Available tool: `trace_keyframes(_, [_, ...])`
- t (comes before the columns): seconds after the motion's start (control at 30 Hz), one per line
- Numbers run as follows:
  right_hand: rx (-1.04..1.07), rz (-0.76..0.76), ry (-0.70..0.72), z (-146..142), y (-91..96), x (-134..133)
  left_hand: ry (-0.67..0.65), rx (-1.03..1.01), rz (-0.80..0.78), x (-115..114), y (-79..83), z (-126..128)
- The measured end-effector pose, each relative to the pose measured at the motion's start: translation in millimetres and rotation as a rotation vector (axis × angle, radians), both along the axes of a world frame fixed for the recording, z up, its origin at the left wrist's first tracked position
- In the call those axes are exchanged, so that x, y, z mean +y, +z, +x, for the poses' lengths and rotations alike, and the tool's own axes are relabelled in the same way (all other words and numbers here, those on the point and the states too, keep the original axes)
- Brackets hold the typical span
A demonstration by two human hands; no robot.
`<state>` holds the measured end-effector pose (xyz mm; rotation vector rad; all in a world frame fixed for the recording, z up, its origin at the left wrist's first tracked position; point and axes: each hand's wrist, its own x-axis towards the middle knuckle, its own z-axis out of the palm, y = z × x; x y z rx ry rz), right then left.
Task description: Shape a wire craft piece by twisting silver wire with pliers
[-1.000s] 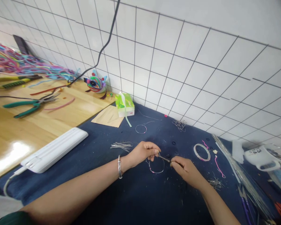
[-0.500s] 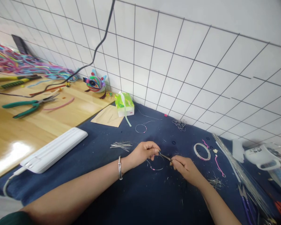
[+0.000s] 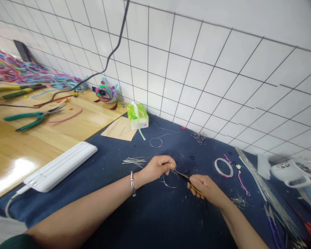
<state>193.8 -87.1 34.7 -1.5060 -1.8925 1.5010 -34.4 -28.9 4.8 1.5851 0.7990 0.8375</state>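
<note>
My left hand (image 3: 162, 166) is pinched on a thin wire ring (image 3: 170, 187), which hangs from the fingertips and shows a small pink spot low on its left side. In my right hand (image 3: 202, 186) is a pair of pliers (image 3: 183, 175) with yellow handles, the fingers wrapped round them. The slim jaws point left and reach the wire close to my left fingertips; whether they grip it is too small to tell. A second wire ring (image 3: 156, 142) lies flat on the dark blue cloth (image 3: 145, 214) beyond my left hand.
Cut wires (image 3: 134, 161) lie left of my hands, more wire pieces (image 3: 238, 201) at the right. A white tape roll (image 3: 223, 167), a white mug (image 3: 291, 173) and purple scissors (image 3: 273, 224) stand rightward. A power bank (image 3: 60, 166), tissue pack (image 3: 138, 117) and green pliers (image 3: 33, 117) are leftward.
My right hand has turned, so the pliers' yellow handle now shows below the fingers. The wire ring has tilted and shifted slightly left, while my left hand has barely moved.
</note>
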Motion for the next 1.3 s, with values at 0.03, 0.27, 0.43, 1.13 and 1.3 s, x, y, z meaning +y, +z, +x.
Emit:
trace_keyframes(0.03, [-0.002,-0.004,0.005,0.0,-0.5,0.2,-0.020,0.004,-0.008,0.9,0.3,-0.7])
trace_keyframes(0.27, [0.003,0.004,0.021,1.9,-2.9,2.0,-0.095,-0.055,-0.089,5.0,-1.0,-1.3])
trace_keyframes(0.43, [0.016,-0.018,0.015,1.7,-2.8,1.3,-0.093,-0.089,-0.126,4.9,-0.1,-0.9])
trace_keyframes(1.13, [0.055,-0.063,0.032,1.0,0.2,0.8,-0.153,-0.078,-0.133,3.8,-5.8,-0.7])
trace_keyframes(1.3, [0.021,-0.089,0.076,3.8,2.2,-0.2,-0.249,0.001,-0.080,6.0,-1.8,-5.8])
